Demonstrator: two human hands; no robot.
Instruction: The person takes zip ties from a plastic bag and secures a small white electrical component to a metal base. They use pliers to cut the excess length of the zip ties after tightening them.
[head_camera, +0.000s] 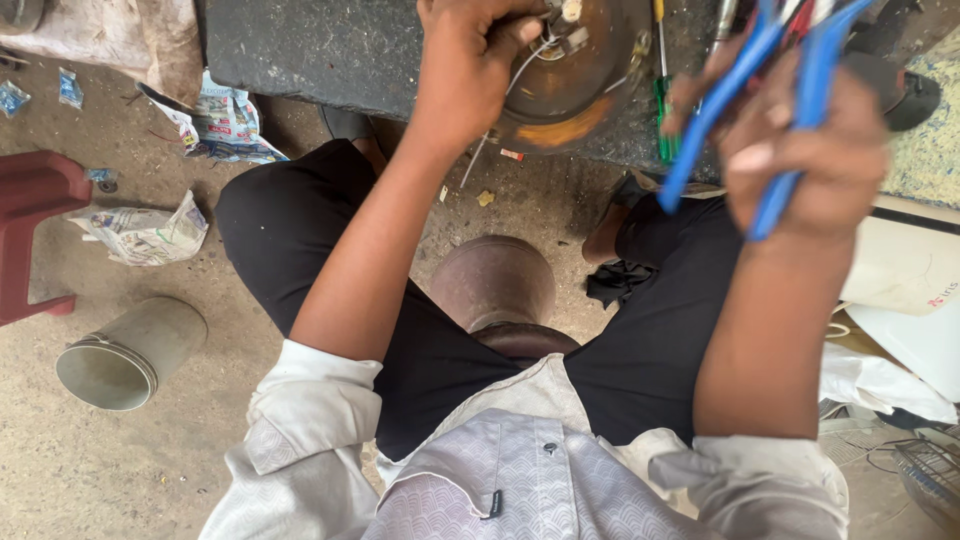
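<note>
on the floor to your left lie two small clear-blue sachets, a torn printed wrapper in blue, white and red beside the dark slab, and crumpled printed paper near the red stool.

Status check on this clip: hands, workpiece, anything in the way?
Left hand pinching wires on round metal part. Right hand gripping blue-handled pliers, raised clear. Green screwdriver beside part; no obstruction.
</note>
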